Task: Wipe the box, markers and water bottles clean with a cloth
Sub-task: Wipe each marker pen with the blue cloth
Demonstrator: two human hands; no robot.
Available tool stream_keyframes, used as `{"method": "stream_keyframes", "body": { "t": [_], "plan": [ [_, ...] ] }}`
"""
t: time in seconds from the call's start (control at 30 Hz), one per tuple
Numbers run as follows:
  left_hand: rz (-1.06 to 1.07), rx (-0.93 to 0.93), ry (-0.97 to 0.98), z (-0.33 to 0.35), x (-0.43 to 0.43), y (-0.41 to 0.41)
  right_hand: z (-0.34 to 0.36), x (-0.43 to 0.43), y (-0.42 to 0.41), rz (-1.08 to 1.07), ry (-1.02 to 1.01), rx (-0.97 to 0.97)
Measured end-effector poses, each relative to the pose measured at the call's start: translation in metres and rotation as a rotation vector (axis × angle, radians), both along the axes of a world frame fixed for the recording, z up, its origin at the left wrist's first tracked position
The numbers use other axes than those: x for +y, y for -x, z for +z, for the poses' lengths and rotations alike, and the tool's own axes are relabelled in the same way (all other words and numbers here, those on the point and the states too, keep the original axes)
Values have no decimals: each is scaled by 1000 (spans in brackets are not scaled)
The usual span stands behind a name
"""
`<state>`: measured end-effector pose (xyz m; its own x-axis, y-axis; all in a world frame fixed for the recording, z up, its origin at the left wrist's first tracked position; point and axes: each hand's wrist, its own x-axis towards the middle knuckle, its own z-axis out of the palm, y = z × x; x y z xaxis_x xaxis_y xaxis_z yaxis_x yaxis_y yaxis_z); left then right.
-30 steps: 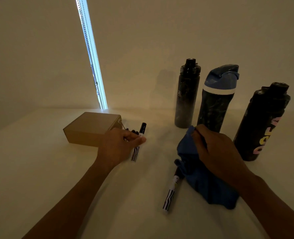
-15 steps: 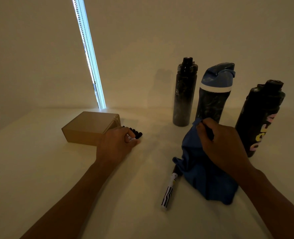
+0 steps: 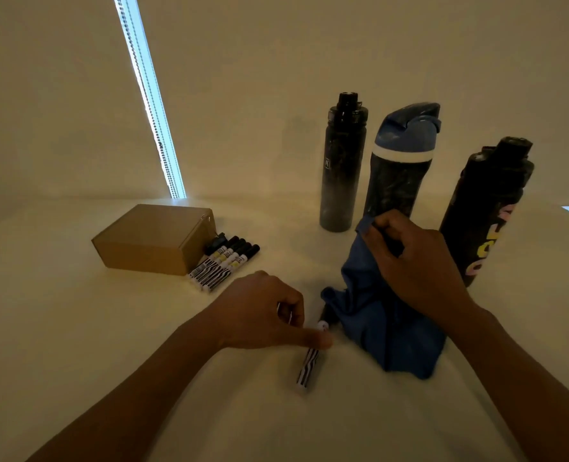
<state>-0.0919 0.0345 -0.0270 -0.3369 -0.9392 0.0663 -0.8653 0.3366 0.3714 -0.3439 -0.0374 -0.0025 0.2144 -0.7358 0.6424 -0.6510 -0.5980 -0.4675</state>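
1. Low between the two forearms, the left hand (image 3: 266,311) curls thumb and fingers onto a striped marker (image 3: 306,371) lying on the table (image 3: 76,328).
2. The right hand (image 3: 419,261) pinches the raised corner of a blue cloth (image 3: 376,325), whose lower folds reach the marker's far end.
3. Beyond the right hand stand a slim black bottle (image 3: 341,168) and a blue-lidded bottle (image 3: 399,175), with a lettered black bottle (image 3: 486,208) to its right.
4. Beyond the left hand, a row of markers (image 3: 226,261) lies against a cardboard box (image 3: 153,240).

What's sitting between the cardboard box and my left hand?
A row of markers lies right beside the box, then bare table up to the left hand; the head view shows this.
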Motion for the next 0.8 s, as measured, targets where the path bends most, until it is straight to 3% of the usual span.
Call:
{"method": "stream_keyframes", "body": {
  "t": [0.2,0.37,0.5,0.67,0.8],
  "plan": [
    [78,82,157,2,-5,-32,-8,2,-8,45,-61,21],
    [107,-89,228,2,-7,-35,-11,5,-14,48,-105,-19],
    [154,-121,286,5,-14,-55,-11,5,-14,42,-169,-62],
    [269,219,545,14,-15,-60,-11,4,-15,63,-269,-167],
    [204,368,589,25,-4,-32,-10,16,-29,163,-358,-275]
  ]
}}
